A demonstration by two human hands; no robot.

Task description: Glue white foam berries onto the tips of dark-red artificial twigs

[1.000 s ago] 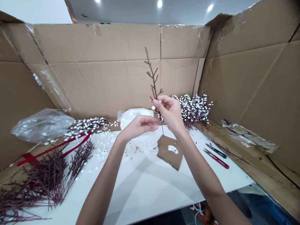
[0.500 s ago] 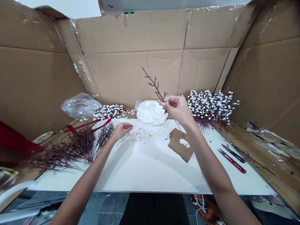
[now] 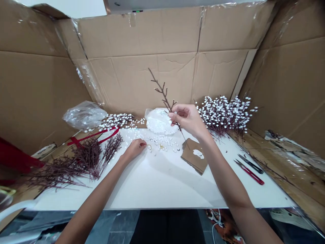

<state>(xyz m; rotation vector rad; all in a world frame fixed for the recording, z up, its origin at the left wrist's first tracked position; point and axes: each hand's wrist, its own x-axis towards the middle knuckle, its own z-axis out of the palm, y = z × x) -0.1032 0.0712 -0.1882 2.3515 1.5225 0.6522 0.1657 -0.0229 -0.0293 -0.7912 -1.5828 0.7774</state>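
My right hand [image 3: 187, 117] pinches a brown artificial twig [image 3: 162, 90] between thumb and fingers. The twig leans up to the left, its bare side shoots pointing upward, and its thin stem runs down below the hand. A few white berries show close to the fingertips. My left hand [image 3: 135, 149] rests low over the table at the left edge of the scattered white berries [image 3: 165, 139]. Its fingers are drawn together; whatever is between them is too small or hidden to see. Right beside those fingertips lies a small yellowish loop [image 3: 149, 147].
A brown cardboard piece [image 3: 189, 157] with a white patch lies under my right forearm. Snips [image 3: 250, 172] lie at right. White-berried branches [image 3: 225, 113] stand at back right; bare twigs [image 3: 88, 157] pile at left. A plastic bag of berries [image 3: 159, 122] sits by the cardboard wall [image 3: 132, 78].
My left hand has shifted slightly right and lower, and its fingers have curled in. The right hand with the twig has moved a little to the left.
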